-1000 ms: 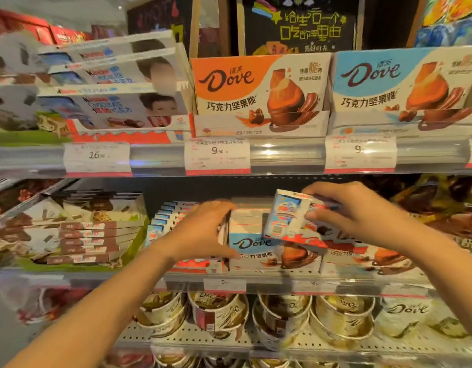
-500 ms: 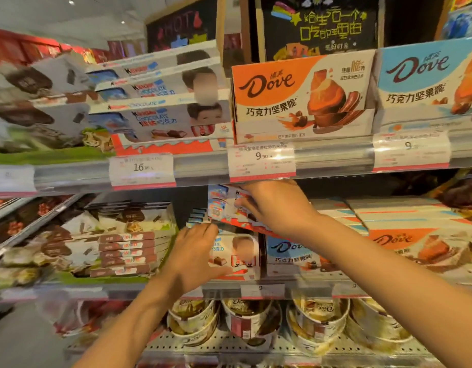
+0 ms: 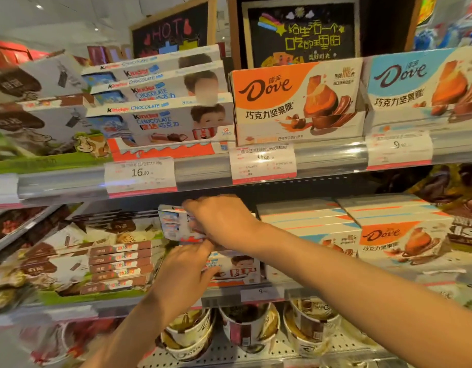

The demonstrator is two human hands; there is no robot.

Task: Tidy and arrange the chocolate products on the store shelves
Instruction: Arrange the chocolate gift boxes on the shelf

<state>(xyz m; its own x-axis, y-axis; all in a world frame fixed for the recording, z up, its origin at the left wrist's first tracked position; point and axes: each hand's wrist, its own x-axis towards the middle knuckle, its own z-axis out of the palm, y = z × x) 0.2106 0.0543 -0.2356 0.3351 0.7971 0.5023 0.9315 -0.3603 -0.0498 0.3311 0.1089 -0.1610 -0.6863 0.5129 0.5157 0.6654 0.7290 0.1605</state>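
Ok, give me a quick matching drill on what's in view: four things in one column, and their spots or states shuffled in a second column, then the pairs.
Things:
1. Right hand
2. Left hand
3. Orange Dove display box
4. Dove cups

Places or states:
A. Bottom wire shelf, under the middle shelf
B. Upper shelf, above a 9.90 price tag
C. Gripping a small Kinder box, tilted, on the middle shelf
D. Resting on the Kinder boxes at the middle shelf's front

Pairs: 1-C, 2-D, 3-B, 4-A
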